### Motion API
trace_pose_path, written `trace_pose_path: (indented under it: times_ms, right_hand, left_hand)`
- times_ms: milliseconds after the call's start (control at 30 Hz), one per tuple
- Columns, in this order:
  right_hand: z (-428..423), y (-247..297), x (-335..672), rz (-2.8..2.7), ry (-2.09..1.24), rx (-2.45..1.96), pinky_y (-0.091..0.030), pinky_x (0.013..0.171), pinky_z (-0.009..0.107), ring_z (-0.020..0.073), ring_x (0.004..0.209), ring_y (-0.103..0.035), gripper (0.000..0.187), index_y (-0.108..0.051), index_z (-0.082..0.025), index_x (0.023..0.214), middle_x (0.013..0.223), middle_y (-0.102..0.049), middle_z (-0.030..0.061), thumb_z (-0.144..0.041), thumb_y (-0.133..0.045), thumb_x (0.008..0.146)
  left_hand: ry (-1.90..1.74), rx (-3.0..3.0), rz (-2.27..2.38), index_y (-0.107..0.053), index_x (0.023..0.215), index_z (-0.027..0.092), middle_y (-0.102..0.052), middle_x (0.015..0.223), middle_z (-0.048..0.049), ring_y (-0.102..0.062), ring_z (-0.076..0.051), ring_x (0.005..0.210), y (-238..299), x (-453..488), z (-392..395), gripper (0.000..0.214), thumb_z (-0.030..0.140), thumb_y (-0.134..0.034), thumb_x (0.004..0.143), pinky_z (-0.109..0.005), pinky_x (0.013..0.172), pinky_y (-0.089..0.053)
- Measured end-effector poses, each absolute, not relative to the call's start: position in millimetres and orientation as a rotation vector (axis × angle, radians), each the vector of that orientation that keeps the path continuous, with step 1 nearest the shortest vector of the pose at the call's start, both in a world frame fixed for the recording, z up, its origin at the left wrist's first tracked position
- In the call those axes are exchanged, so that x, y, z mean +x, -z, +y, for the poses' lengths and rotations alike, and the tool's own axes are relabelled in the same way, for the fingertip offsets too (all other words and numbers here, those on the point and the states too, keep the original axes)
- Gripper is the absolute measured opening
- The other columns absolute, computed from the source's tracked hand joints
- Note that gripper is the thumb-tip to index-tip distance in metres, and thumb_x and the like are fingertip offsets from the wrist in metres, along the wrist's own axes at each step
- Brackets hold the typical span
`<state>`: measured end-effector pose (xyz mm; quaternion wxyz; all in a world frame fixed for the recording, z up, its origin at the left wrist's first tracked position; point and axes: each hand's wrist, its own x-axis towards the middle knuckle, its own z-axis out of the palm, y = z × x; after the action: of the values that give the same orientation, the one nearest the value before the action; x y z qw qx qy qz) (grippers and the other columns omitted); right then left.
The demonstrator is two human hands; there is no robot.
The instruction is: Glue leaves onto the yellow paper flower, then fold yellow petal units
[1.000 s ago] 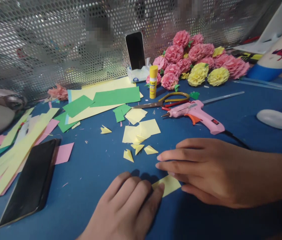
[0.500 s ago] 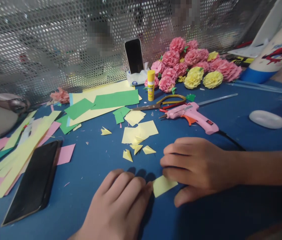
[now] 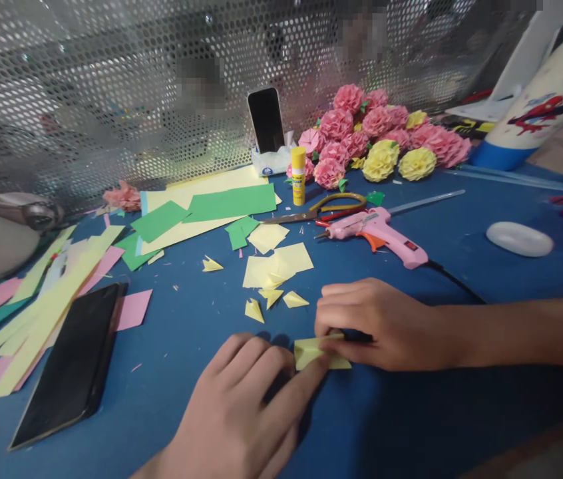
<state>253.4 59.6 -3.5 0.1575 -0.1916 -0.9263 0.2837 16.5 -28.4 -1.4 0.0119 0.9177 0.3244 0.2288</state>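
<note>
A small piece of yellow paper [image 3: 306, 352] with a crease along it lies on the blue table between my hands. My right hand [image 3: 366, 326] is closed on its right part, thumb and fingers pressed together over it. From the left, my left hand [image 3: 246, 399] reaches to its lower edge, with one finger stretched onto the paper and the others curled; its thumb is hidden. Just beyond lie several folded yellow paper pieces [image 3: 295, 300] and flat yellow squares [image 3: 294, 257].
Past my right hand lie a pink glue gun [image 3: 381, 233] and scissors [image 3: 331, 205]; a glue stick [image 3: 298, 176] stands behind. Paper flowers [image 3: 378, 130] are heaped at the back. A dark phone [image 3: 69, 366] and paper strips [image 3: 62, 306] lie left. A perforated metal panel [image 3: 126, 100] borders the table.
The yellow paper has turned more level and now shows a crease. My right thumb has come up onto it, and a left finger has stretched onto its lower edge.
</note>
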Motion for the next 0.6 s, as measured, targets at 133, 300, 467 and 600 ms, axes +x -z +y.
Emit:
trace_pose_path:
  times_ms: [133, 300, 467, 600]
  right_hand:
    - [55.8, -2.5, 252.2, -2.521, -1.038, -0.637, -0.034, 0.067, 0.022, 0.0109, 0.071, -0.051, 0.012, -0.059, -0.019, 0.088, 0.08, -0.06, -0.0022, -0.025, -0.054, 0.097]
    - [61.4, -3.5, 254.4, -2.556, -0.938, -0.64, -0.033, 0.065, 0.024, 0.0123, 0.07, -0.049, 0.018, -0.053, -0.018, 0.08, 0.075, -0.055, -0.0021, -0.026, -0.054, 0.096]
    - [76.6, 2.5, 259.2, -2.684, -0.799, -0.499, -0.036, 0.073, 0.027, 0.0164, 0.084, -0.051, 0.016, -0.059, -0.018, 0.088, 0.086, -0.061, 0.0017, -0.029, -0.055, 0.1]
    - [86.8, 0.6, 264.1, -2.712, -0.785, -0.294, -0.039, 0.081, 0.028, 0.0157, 0.089, -0.053, 0.014, -0.061, -0.017, 0.094, 0.093, -0.063, 0.0032, -0.024, -0.053, 0.102]
  left_hand:
    - [-0.751, 2.783, 1.041, -0.065, 0.122, 0.015, -0.066, 0.098, -0.0075, -0.055, -0.019, 0.082, 1.2, 15.1, -28.5, 0.034, 0.01, -0.045, 0.096, -0.033, 0.073, -0.045]
    - [-0.77, 2.72, 1.054, -0.067, 0.117, 0.015, -0.067, 0.113, -0.009, -0.057, -0.021, 0.097, 6.1, 11.6, -28.4, 0.029, 0.013, -0.047, 0.097, -0.035, 0.084, -0.047]
    - [-0.764, 2.726, 1.066, -0.067, 0.119, 0.014, -0.068, 0.114, -0.0091, -0.059, -0.021, 0.097, 7.6, 11.3, -26.8, 0.031, 0.013, -0.045, 0.097, -0.035, 0.084, -0.049]
    - [-0.788, 2.782, 1.043, -0.068, 0.119, 0.013, -0.069, 0.121, -0.009, -0.06, -0.021, 0.107, 9.6, 13.6, -25.1, 0.031, 0.015, -0.043, 0.1, -0.035, 0.093, -0.049]
